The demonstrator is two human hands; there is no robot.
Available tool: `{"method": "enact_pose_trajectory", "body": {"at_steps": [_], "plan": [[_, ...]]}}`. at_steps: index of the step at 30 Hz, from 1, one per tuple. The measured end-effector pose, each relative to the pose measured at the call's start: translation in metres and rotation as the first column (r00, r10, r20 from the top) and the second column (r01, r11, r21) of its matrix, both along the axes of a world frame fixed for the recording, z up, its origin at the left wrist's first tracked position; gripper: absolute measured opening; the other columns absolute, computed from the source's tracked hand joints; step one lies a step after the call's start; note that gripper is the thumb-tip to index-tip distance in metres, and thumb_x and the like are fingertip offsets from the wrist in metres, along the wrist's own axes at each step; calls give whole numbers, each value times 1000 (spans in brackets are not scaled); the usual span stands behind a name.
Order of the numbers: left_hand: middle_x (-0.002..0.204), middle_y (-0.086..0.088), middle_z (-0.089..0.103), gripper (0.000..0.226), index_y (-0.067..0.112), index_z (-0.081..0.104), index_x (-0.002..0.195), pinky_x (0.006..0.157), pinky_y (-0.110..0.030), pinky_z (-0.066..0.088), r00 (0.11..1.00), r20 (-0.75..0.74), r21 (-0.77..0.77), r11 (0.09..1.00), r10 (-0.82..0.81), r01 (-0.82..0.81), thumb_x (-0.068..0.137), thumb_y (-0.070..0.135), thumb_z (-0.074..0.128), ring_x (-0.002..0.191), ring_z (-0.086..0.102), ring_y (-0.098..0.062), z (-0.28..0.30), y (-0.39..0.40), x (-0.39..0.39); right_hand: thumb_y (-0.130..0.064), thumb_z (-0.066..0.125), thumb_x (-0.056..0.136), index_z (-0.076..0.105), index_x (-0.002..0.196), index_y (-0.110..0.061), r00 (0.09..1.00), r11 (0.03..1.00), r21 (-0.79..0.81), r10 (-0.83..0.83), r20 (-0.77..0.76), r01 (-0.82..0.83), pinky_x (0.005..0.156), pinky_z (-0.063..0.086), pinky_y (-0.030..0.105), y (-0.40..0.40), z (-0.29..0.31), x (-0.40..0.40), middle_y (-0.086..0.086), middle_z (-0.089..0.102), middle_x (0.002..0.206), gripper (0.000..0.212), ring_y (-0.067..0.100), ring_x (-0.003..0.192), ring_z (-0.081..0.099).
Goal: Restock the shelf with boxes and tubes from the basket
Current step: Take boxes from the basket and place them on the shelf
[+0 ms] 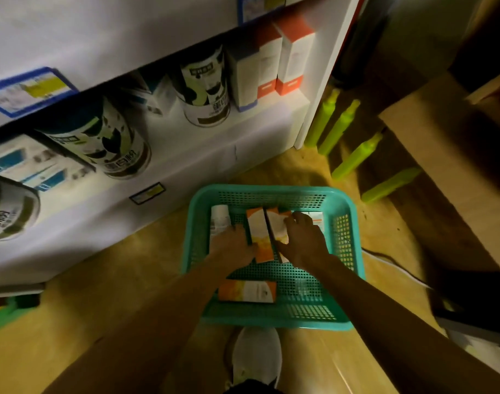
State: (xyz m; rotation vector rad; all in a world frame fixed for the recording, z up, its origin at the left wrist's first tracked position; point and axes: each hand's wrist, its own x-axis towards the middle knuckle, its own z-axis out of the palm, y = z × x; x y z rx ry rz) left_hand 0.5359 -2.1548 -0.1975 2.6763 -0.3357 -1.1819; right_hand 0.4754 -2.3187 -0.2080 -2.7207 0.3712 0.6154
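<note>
Orange-white box [259, 236] long axis toward shelf [228, 143], gripped by left hand [234, 245]; right hand [304, 240] grips neighbouring box [277, 224].

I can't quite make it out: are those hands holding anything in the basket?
Yes. The left hand grips one orange-and-white box by its long side; the right hand grips the neighbouring box likewise.

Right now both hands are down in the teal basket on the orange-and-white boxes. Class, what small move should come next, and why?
Probably close the fingers and lift the two boxes out. The left hand rests beside one upright orange-and-white box, the right hand lies on its neighbour, and both sit inside the basket. The shelf already holds similar boxes.
</note>
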Motion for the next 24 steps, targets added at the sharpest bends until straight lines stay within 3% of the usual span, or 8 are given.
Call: {"method": "enact_pose_trajectory", "body": {"at_steps": [6,12,15,20,24], "plan": [[152,-15,46,75,13,35,152,113,-49,38,976,-89,-17,980,197,-199,95,59,53,136,47,-37,-26,-20,7,-50,69,78,52,119,-9,992,993,-6,-118,49,118,83,48,43,6,-15,5,12,51,118,61,32,113,49],[141,-11,55,79,21,45,144,105,-48,46,948,-16,8,948,319,-319,83,69,58,127,56,-35,-45,-34,3,-45,64,78,60,115,-16,971,971,-24,-239,16,240,84,46,40,8,-23,4,10,55,116,48,32,112,51],[138,-11,58,73,18,47,140,104,-46,46,920,-7,-12,920,391,-391,85,64,62,125,58,-35,-40,-39,2,-42,64,79,60,117,-14,966,965,-40,-257,14,257,85,45,40,9,-22,4,10,55,120,47,32,114,51],[133,-9,60,69,19,53,134,97,-43,49,952,-5,9,952,306,-306,81,62,65,120,60,-31,-41,-38,2,-47,66,80,53,119,-11,958,957,-48,-284,40,286,81,50,42,13,-25,-3,10,52,119,55,30,109,54],[133,-9,59,71,13,51,135,98,-40,48,953,-4,-42,952,303,-303,83,58,68,122,59,-31,-37,-26,6,-36,75,74,48,117,-11,960,961,-41,-269,80,273,78,46,39,16,-26,-10,10,54,116,57,30,107,54]]}}
